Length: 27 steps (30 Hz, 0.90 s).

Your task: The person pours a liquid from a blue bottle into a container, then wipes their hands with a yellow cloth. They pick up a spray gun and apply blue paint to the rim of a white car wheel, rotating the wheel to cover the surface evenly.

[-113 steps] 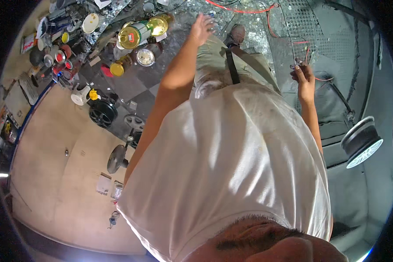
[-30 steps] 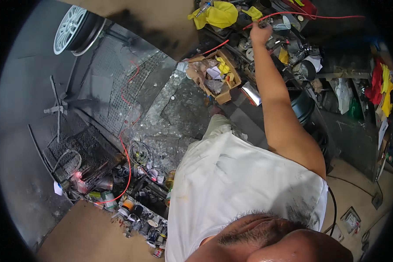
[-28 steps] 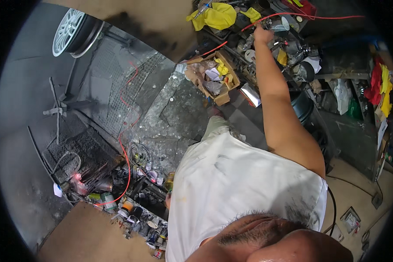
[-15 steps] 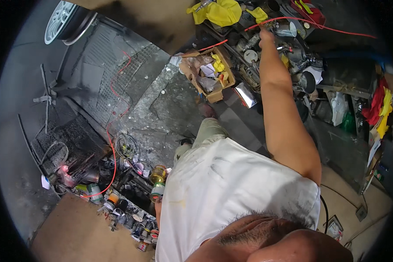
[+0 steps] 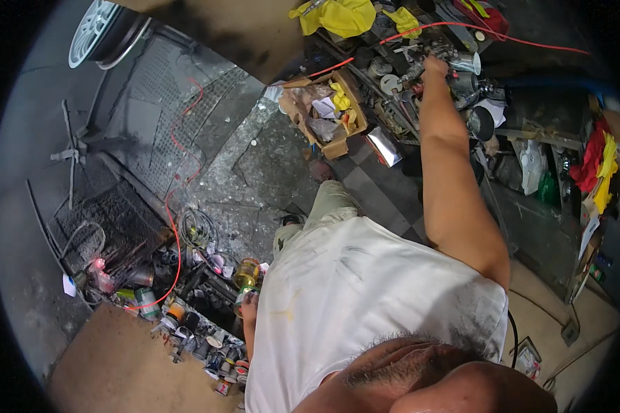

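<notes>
My right arm stretches to the cluttered workbench at the top. There my right hand [image 5: 434, 67] is closed among metal fittings and tools; what its fingers grip is hidden. Beside it lie a shiny metal cup [image 5: 467, 63] and a round pale lid [image 5: 390, 85]. Low at my left side, my left hand [image 5: 249, 307] is wrapped around a small jar with a green and white label [image 5: 244, 294], partly covered by the fingers. Just beyond that jar stands a clear container of yellow liquid [image 5: 247, 272].
A cardboard box [image 5: 355, 102] with crumpled paper and plastic stands near a rectangular metal tin [image 5: 384, 146]. A red hose [image 5: 178, 256] crosses the floor. Several small cans and jars [image 5: 220, 358] crowd the lower left. A wheel rim [image 5: 93, 34] hangs upper left.
My right hand has shifted right and slightly nearer along the workbench, in among the metal fittings. My left hand has come up onto the labelled jar, its fingers now showing around it.
</notes>
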### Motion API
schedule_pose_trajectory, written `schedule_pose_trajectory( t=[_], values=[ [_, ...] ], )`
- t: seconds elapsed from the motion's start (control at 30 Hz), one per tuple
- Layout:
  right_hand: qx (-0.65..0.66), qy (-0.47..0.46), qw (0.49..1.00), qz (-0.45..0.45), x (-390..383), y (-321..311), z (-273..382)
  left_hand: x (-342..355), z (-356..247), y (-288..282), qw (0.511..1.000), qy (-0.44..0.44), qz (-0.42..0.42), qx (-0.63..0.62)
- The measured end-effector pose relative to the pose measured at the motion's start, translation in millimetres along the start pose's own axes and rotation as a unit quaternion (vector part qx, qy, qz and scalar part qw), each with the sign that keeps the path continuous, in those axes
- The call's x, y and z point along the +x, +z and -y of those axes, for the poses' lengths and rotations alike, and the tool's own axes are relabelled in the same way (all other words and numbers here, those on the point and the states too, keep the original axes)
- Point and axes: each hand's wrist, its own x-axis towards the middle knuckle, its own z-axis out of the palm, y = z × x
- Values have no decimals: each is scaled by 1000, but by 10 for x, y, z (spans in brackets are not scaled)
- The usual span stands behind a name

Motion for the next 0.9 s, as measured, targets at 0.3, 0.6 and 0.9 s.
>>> schedule_pose_trajectory(
  t=[0.3,0.6,0.9],
  values=[
    [-79,-221,965,-118,-975,185,696,-189,709,-32,997,-16,-2,74],
    [-165,-293,939,78,-463,487,1014,-539,-323,328,996,-38,-62,60],
    [271,-308,907,97,-3317,169,1030,-116,-1548,632,987,133,-66,-57]
  ],
)
